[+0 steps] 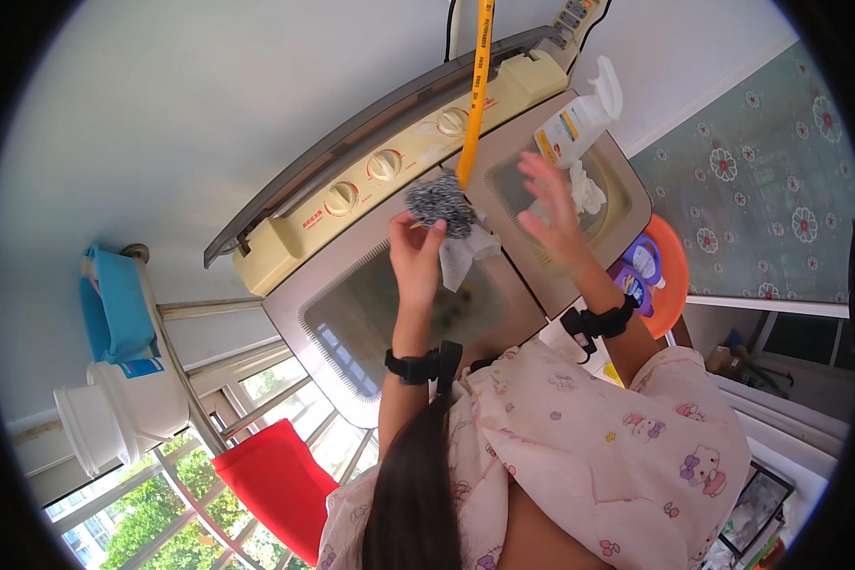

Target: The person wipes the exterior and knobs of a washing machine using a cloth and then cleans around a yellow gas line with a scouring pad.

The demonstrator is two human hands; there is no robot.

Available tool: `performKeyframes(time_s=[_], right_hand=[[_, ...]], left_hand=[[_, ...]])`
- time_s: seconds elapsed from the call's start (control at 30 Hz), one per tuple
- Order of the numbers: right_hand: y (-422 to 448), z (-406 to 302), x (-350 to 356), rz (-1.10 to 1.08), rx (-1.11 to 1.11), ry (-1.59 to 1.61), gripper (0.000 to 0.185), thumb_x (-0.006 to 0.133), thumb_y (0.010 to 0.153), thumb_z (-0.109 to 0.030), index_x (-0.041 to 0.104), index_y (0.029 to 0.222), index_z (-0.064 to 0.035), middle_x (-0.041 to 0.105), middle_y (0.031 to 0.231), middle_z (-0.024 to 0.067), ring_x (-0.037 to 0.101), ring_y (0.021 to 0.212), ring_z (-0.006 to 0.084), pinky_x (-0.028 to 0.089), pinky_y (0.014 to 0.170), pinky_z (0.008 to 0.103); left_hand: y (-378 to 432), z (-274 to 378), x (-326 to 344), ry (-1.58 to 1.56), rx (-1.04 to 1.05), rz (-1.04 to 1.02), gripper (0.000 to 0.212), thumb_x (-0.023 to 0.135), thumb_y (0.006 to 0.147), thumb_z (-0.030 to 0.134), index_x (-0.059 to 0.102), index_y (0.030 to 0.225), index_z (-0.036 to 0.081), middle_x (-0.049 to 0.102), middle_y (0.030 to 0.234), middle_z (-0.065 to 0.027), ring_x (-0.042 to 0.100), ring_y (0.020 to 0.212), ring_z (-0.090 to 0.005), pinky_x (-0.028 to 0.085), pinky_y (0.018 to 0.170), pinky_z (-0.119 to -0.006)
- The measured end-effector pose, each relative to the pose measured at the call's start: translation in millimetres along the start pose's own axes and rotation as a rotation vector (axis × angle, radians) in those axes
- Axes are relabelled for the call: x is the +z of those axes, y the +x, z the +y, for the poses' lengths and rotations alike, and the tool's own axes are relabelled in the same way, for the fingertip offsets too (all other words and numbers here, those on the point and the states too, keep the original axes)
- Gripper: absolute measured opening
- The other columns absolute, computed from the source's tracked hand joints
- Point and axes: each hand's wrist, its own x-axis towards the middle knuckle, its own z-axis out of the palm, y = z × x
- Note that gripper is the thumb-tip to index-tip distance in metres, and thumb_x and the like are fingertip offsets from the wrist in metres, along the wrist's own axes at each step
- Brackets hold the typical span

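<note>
My left hand (417, 253) pinches a grey, speckled, fuzzy cloth or scrubbing pad (442, 203) above the twin-tub washing machine (285, 313). A white tissue or thin cloth (463, 258) hangs just under the pad. Over the right lid my right hand (552, 214) is raised with its fingers apart, holding nothing. Beyond it a white plastic bottle (573, 132) with a label stands or leans on the machine, beside a crumpled white tissue (586, 189). A yellow hose (479, 92) comes down behind the pad; its lower end is hidden.
The control panel with knobs (385, 165) runs along the machine's back. An orange basin (673, 271) with purple bottles (641, 263) is at the right. White buckets (135, 406), a blue container (117, 306) and a red cloth (278, 484) are at the left, near a barred window. A power strip (577, 14) is at the top.
</note>
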Motion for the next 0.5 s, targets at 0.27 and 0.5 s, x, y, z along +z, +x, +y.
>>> performKeyframes(time_s=[0.27,0.5], right_hand=[[62.8,38.6,39.8,-0.369,0.317,0.024,0.031,0.066,0.082,-0.021,0.059,0.105,-0.0009,0.064,0.091,0.0095,0.061,0.089,0.0155,0.047,0.079,0.0294],[186.5,78.4,83.7,-0.787,-0.21,-0.879,0.032,0.068,0.075,-0.021,0.06,0.098,-0.0004,0.06,0.094,0.0157,0.058,0.093,0.0332,0.048,0.077,0.0407]], left_hand=[[31.4,-3.3,19.0,0.506,0.092,-0.166,0.043,0.069,0.081,0.021,0.049,0.114,0.002,0.059,0.106,-0.0147,0.056,0.101,-0.0205,0.044,0.087,-0.033],[104.6,-28.0,-59.0,1.227,0.458,0.211,0.064,0.065,0.079,0.031,0.04,0.132,0.005,0.036,0.139,-0.0182,0.028,0.132,-0.0368,0.026,0.106,-0.049]])
